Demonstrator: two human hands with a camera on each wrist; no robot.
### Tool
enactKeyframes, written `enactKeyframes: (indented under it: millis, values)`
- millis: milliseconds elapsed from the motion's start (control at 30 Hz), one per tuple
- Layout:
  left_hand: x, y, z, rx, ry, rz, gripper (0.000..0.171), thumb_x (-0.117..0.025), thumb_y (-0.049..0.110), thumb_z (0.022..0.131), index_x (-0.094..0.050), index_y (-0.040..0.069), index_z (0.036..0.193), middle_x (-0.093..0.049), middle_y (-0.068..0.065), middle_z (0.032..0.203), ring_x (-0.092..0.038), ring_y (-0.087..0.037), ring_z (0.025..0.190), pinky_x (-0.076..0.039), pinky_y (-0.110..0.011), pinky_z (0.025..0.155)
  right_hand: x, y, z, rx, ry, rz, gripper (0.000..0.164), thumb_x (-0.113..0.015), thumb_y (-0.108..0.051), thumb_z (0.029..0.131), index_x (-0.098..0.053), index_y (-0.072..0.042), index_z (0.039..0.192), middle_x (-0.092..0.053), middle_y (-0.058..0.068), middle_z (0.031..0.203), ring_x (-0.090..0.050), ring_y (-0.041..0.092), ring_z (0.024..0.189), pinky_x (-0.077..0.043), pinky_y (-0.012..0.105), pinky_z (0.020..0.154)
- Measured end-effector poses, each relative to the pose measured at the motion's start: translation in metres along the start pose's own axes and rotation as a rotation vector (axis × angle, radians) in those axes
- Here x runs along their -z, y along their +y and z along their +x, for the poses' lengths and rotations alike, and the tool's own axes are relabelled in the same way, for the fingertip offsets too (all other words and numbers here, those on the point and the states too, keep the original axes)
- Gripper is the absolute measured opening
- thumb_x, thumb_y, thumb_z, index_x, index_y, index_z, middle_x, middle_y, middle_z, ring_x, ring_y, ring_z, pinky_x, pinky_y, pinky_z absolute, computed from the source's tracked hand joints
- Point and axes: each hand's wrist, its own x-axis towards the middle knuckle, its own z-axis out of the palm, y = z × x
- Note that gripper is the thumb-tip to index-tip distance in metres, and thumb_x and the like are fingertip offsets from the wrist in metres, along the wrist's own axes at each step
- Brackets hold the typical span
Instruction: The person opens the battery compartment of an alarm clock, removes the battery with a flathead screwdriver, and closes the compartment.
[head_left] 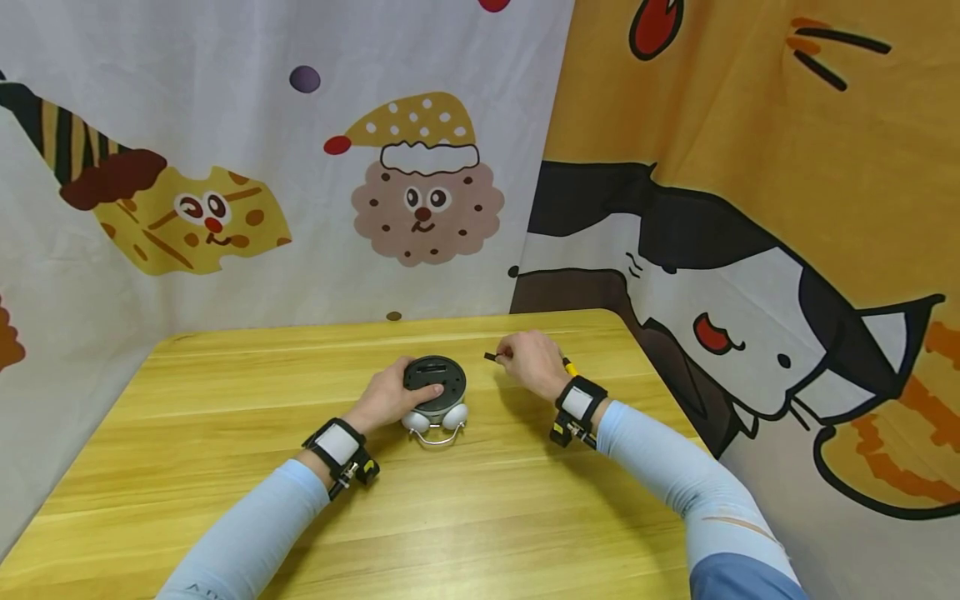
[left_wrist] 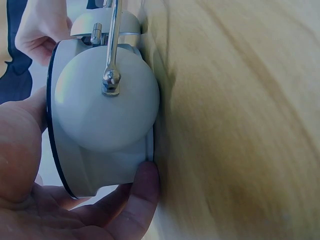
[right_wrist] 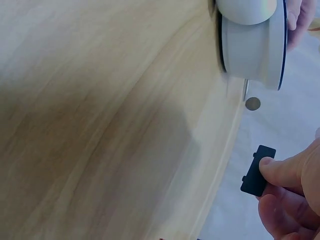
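A white twin-bell alarm clock [head_left: 442, 372] lies face down on the table, its black back up and its bells and metal handle towards me. My left hand [head_left: 386, 396] grips it from the left, thumb across the back and fingers around the side. In the left wrist view a rounded white bell [left_wrist: 105, 105] fills much of the clock's near end. To the right of the clock, my right hand [head_left: 531, 360] pinches a small black battery cover [right_wrist: 256, 175] between thumb and fingers, raised above the table. Two small tabs show along the cover's edge. A slot is visible in the clock's back.
A yellow-and-black object [head_left: 570, 367] shows just behind my right wrist, mostly hidden by it. The wooden table [head_left: 480, 517] ends at a back edge in front of a printed cloth [head_left: 247, 292]. Another cloth with a cartoon cat [head_left: 750, 350] hangs along the right side.
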Motion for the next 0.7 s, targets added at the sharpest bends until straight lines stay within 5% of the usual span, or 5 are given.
enactKeyframes:
  millis: [700]
  values:
    - [0.0, 0.001, -0.001, 0.012, -0.005, -0.009, 0.096, -0.078, 0.062, 0.101, -0.044, 0.002, 0.168, -0.06, -0.031, 0.162, -0.061, -0.048, 0.149, -0.052, -0.063, 0.122, 0.009, -0.021, 0.003, 0.093, 0.033, 0.028, 0.006, -0.085, -0.028, 0.102, -0.09, -0.025, 0.102, -0.088, -0.006, 0.098, -0.076, 0.011, 0.075, -0.048, 0.023, 0.055]
